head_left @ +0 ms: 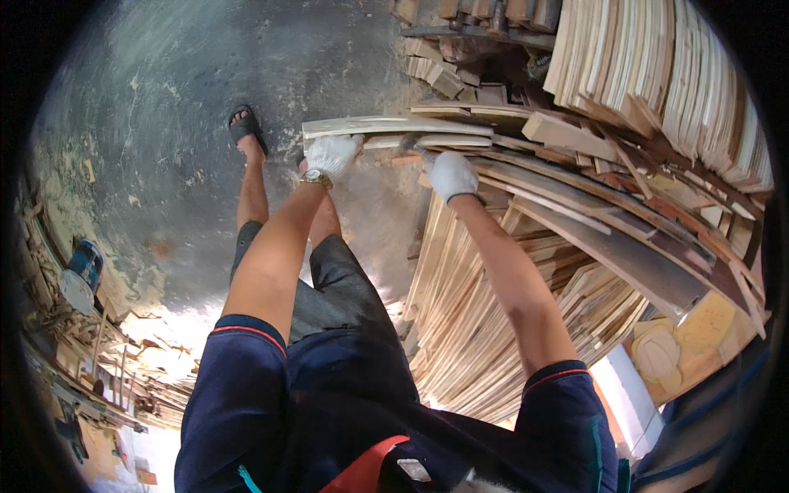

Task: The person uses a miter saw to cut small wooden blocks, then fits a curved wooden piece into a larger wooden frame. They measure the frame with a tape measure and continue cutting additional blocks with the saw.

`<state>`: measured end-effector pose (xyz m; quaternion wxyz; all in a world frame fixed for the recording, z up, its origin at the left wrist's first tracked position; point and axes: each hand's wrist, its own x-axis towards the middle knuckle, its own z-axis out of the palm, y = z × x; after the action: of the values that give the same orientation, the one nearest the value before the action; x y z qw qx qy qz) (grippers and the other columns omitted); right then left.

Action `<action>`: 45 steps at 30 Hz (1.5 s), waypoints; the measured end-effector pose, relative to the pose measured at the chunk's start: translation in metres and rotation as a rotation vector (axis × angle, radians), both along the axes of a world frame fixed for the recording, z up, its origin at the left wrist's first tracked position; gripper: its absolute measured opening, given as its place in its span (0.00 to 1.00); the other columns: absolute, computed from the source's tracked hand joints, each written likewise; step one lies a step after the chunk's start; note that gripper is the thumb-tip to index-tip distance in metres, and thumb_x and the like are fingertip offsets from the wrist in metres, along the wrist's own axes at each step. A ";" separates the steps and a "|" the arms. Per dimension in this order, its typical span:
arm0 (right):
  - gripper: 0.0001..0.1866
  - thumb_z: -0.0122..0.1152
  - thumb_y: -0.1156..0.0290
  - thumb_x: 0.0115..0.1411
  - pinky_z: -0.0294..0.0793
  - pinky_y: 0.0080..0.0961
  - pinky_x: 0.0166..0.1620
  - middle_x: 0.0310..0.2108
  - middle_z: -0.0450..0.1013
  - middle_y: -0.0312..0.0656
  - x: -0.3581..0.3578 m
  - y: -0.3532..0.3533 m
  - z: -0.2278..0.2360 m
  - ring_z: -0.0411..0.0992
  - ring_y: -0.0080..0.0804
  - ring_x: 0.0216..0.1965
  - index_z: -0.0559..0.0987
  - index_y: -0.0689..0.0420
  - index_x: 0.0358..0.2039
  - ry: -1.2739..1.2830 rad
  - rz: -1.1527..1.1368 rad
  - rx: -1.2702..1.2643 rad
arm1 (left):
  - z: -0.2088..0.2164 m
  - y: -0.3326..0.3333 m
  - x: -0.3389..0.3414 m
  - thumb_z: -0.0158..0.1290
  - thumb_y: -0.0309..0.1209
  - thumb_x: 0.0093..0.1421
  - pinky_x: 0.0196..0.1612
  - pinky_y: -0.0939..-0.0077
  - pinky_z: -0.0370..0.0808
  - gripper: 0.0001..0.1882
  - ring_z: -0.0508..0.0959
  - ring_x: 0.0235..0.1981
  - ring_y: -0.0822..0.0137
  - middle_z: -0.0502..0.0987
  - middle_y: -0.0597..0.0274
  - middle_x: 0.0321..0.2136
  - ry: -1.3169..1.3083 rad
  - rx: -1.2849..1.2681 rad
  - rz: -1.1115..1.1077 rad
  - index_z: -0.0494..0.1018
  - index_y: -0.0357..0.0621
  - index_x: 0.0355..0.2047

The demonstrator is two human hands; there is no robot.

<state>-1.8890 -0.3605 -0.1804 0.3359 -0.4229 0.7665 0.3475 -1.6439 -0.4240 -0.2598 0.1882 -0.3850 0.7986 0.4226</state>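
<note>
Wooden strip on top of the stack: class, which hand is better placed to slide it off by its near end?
Probably the left hand: it grips the free end of the wooden strip, while the right hand rests further in over the stack.

Grey concrete floor [246, 74], dusty, smeared with pale sawdust, worn patches near the middle. Bright light washes out the floor at lower left. Big piles of thin curved wooden slats [485, 329] fill the right side, stacked loosely and fanning out. More slats stand packed on edge at upper right [657, 57], with short offcut blocks [444, 74] heaped beside them. Left edge: cluttered scrap wood and debris [107, 361], plus a blue can with a pale lid [82, 271] lying among it. Dark blue sheet or tarp at lower right [707, 427].
</note>
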 end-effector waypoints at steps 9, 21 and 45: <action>0.19 0.61 0.62 0.65 0.81 0.60 0.49 0.55 0.82 0.40 0.032 -0.034 -0.100 0.81 0.45 0.55 0.86 0.50 0.55 0.108 0.296 0.477 | -0.023 0.027 -0.003 0.51 0.40 0.67 0.37 0.47 0.79 0.12 0.86 0.36 0.46 0.85 0.51 0.33 0.039 -0.041 0.029 0.76 0.51 0.47; 0.16 0.63 0.61 0.58 0.73 0.36 0.22 0.19 0.74 0.47 0.005 -0.045 0.029 0.76 0.37 0.19 0.80 0.64 0.28 -0.425 -0.619 0.169 | -0.022 0.012 -0.002 0.52 0.39 0.66 0.35 0.46 0.79 0.13 0.86 0.35 0.45 0.85 0.48 0.31 0.093 -0.062 0.070 0.75 0.49 0.47; 0.12 0.62 0.67 0.61 0.78 0.47 0.41 0.31 0.79 0.62 0.071 0.063 -0.051 0.79 0.61 0.36 0.80 0.65 0.34 -0.130 -0.411 -0.516 | -0.058 0.077 -0.002 0.50 0.41 0.68 0.51 0.52 0.78 0.15 0.83 0.48 0.55 0.83 0.58 0.45 0.067 -0.235 0.029 0.75 0.51 0.51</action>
<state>-1.8177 -0.2972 -0.2313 0.3292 -0.3516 0.8755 0.0394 -1.6461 -0.3466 -0.3177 0.1090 -0.4016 0.8428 0.3415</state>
